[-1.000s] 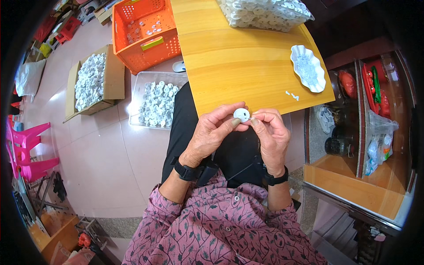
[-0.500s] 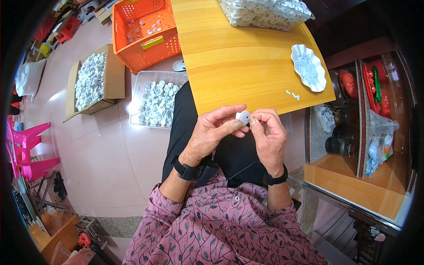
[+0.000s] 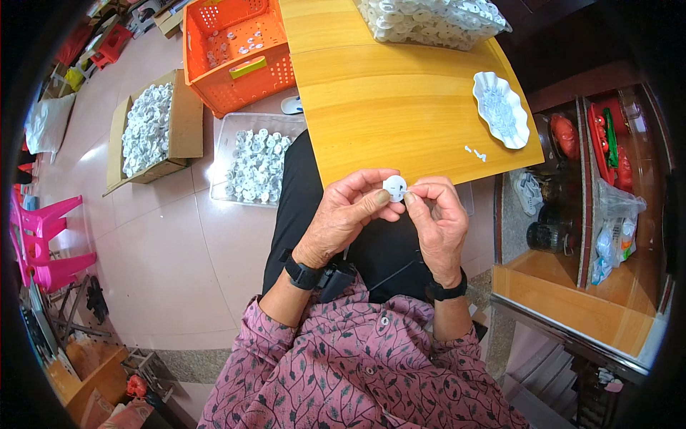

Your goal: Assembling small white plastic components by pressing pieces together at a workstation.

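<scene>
Hands [image 3: 354, 207] hold wht disc [image 3: 394, 186] by wood tbl [image 3: 400, 107]; carton's [image 3: 187, 121] on tiled flr [image 3: 161, 264].

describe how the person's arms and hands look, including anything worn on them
The left hand and right hand are ungloved. A black left wristband and a black right wristband are worn. Dusky pink fabric sleeves with a dark leaf-and-vine print end near the elbows.
</scene>
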`<state>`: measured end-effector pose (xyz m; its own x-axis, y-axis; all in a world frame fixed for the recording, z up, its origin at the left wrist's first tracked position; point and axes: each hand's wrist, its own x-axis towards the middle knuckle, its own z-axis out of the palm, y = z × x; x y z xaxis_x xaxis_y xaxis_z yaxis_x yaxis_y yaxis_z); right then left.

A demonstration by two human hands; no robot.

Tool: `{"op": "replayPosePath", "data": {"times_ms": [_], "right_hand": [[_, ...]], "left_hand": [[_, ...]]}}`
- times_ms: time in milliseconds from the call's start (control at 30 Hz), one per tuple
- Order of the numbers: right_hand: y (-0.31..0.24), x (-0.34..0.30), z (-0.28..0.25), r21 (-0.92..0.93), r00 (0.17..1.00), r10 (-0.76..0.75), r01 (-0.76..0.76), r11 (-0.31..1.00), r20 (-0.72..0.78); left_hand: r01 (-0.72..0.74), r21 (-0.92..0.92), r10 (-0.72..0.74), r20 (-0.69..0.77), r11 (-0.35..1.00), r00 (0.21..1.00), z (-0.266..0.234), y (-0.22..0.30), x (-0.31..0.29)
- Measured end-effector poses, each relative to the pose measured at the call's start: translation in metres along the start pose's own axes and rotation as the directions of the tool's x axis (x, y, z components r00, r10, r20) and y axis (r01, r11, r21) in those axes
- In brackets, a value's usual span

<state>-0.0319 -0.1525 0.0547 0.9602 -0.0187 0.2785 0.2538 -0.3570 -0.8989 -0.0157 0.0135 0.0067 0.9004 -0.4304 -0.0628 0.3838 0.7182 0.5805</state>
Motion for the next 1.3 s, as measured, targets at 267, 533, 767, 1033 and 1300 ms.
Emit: {"op": "replayPosePath", "data": {"times_ms": [267, 533, 767, 1033, 1300], "right_hand": [[0.0012, 0.0040, 0.0055, -0.037, 0.996, -0.086, 0.085, 0.996, -0.025], [0.0015, 0.0039, 0.0070, -0.025, 0.997, -0.082, 0.082, 0.996, -0.013], [0.0012, 0.0038, 0.0079, -0.022, 0.997, -0.072, 0.072, 0.997, -0.015], [0.0016, 0.0030, 0.0070, -0.072, 0.996, -0.090, 0.089, 0.993, -0.007], [-0.0062, 0.0048, 0.0076, -0.186, 0.990, -0.140, 0.139, 0.973, 0.006]], "left_hand": [[-0.009, -0.005, 0.009, 0.009, 1.000, 1.000, -0.0006, -0.0020, -0.0006], [0.004, 0.017, -0.004, -0.010, 1.000, 1.000, 0.0008, 0.0005, -0.0016], [0.007, 0.051, -0.005, -0.032, 0.999, 0.999, 0.0023, 0.0014, -0.0020], [0.016, 0.087, -0.011, -0.055, 0.996, 0.998, 0.0030, 0.0006, -0.0022], [-0.016, 0.203, 0.029, -0.061, 0.979, 0.998, 0.0032, 0.0006, -0.0031]]}}
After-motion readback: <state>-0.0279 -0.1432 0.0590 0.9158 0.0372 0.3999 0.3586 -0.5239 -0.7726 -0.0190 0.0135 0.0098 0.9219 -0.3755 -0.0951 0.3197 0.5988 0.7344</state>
